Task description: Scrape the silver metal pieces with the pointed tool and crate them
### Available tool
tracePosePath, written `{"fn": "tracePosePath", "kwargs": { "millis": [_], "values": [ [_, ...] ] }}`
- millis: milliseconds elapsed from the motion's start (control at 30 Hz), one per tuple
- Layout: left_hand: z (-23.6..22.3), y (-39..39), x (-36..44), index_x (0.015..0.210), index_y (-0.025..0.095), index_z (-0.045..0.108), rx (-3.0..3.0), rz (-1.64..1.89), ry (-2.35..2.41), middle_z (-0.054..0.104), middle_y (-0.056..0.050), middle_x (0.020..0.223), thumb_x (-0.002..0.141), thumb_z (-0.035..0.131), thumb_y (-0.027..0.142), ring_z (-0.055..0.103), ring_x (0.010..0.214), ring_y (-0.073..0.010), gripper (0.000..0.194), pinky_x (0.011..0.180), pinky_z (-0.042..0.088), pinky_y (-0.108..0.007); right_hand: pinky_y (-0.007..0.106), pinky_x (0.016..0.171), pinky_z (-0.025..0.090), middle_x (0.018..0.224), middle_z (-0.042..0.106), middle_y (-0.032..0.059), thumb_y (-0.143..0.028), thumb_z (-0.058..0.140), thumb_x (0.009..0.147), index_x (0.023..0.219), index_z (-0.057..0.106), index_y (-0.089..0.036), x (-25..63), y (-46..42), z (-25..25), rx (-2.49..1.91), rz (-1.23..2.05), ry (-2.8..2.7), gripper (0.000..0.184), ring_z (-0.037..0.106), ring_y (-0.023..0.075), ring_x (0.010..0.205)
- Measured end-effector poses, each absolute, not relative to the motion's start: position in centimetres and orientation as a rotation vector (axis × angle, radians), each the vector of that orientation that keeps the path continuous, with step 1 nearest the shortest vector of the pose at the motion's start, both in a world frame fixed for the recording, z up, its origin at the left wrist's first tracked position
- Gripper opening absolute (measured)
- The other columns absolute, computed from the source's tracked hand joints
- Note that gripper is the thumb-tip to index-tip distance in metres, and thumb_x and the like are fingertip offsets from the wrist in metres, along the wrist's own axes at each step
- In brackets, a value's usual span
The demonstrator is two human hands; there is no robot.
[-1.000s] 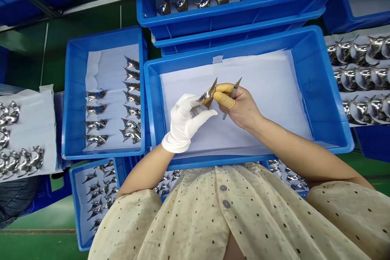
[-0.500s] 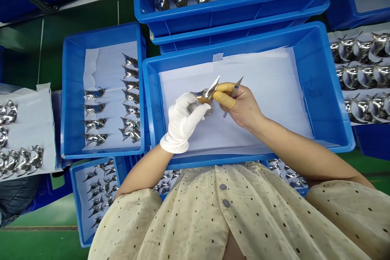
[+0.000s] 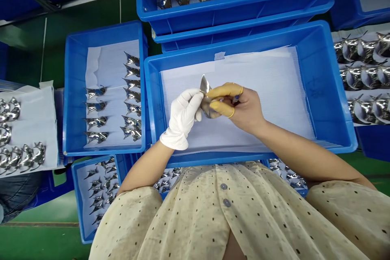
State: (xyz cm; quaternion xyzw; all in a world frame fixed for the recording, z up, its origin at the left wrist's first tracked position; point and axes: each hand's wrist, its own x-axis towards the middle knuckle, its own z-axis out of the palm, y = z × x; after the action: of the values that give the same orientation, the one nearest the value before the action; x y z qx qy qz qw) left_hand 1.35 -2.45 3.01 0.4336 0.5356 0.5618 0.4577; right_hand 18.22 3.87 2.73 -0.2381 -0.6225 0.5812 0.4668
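Observation:
A curved, mirror-polished metal piece (image 3: 206,103) with a pointed tip stands upright between my hands. My left hand (image 3: 182,118), in a white fabric glove, grips its lower part. My right hand (image 3: 239,107) wears yellow finger cots on the thumb and forefinger, and these press against the piece from the right. A slim blue-handled craft knife (image 3: 236,98) sits in my right fingers, its blade hidden by them. Both hands are above the white paper liner (image 3: 268,81) of the blue plastic crate (image 3: 335,101) in front of me.
Blue crates surround this one, holding rows of similar shiny pieces on white paper: one to the left (image 3: 71,97), one at the top (image 3: 243,10), one at the lower left (image 3: 79,195). More pieces lie at the right edge. Green floor (image 3: 39,235) shows below.
My right fingers have moved left and now wrap further over the metal piece. The piece has turned, with its tip more upright. The knife blade no longer shows above my fingers.

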Motion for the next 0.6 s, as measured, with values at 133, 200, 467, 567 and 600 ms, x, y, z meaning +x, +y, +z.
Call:
{"fn": "tracePosePath", "kwargs": {
  "millis": [133,200,467,567,600],
  "values": [
    [3.1,-2.9,1.3,0.099,0.018,0.075,1.118,1.258,1.288,0.059,0.002,0.052,0.096,0.054,0.08,0.047,0.039,-0.0098,0.066,0.043,0.037,-0.025,0.027,0.052,0.04,0.083,0.063,0.0006,-0.065,0.082,0.085,0.104,0.075,-0.025,18.5,5.4,2.1,-0.694,1.532,-1.31,0.044,0.052,0.0097,0.06],
    [3.1,-3.0,1.3,0.093,0.017,0.075,1.129,1.216,1.241,0.065,-0.002,0.061,0.096,0.041,0.086,0.048,0.041,-0.0101,0.076,0.042,0.037,-0.026,0.026,0.046,0.032,0.082,0.06,-0.0011,-0.069,0.08,0.085,0.11,0.073,-0.027,18.8,6.1,1.9,-0.722,1.647,-1.235,0.049,0.042,0.0071,0.053],
    [3.4,-2.8,1.0,0.103,0.02,0.076,1.112,1.236,1.277,0.054,0.006,0.052,0.092,0.075,0.064,0.043,0.043,-0.0079,0.045,0.048,0.037,-0.023,0.024,0.047,0.027,0.082,0.062,-0.0003,-0.066,0.087,0.077,0.099,0.072,-0.023,18.5,5.7,2.5,-0.74,1.712,-1.217,0.05,0.044,0.0075,0.059],
    [3.5,-2.5,1.1,0.098,0.019,0.074,1.024,1.192,1.248,0.05,0.007,0.046,0.091,0.077,0.061,0.039,0.039,-0.0072,0.043,0.046,0.033,-0.022,0.024,0.051,0.034,0.084,0.064,0.0012,-0.064,0.091,0.072,0.097,0.074,-0.023,18.1,5.3,2.8,-0.696,1.655,-1.245,0.052,0.055,0.0113,0.07],
    [3.6,-2.4,1.2,0.093,0.018,0.073,0.997,1.188,1.239,0.051,0.007,0.045,0.09,0.077,0.062,0.039,0.038,-0.0069,0.044,0.045,0.032,-0.022,0.024,0.051,0.035,0.084,0.065,0.0012,-0.064,0.091,0.072,0.1,0.074,-0.023,18.1,5.2,2.7,-0.685,1.653,-1.25,0.053,0.056,0.0118,0.07]
  ]
}}
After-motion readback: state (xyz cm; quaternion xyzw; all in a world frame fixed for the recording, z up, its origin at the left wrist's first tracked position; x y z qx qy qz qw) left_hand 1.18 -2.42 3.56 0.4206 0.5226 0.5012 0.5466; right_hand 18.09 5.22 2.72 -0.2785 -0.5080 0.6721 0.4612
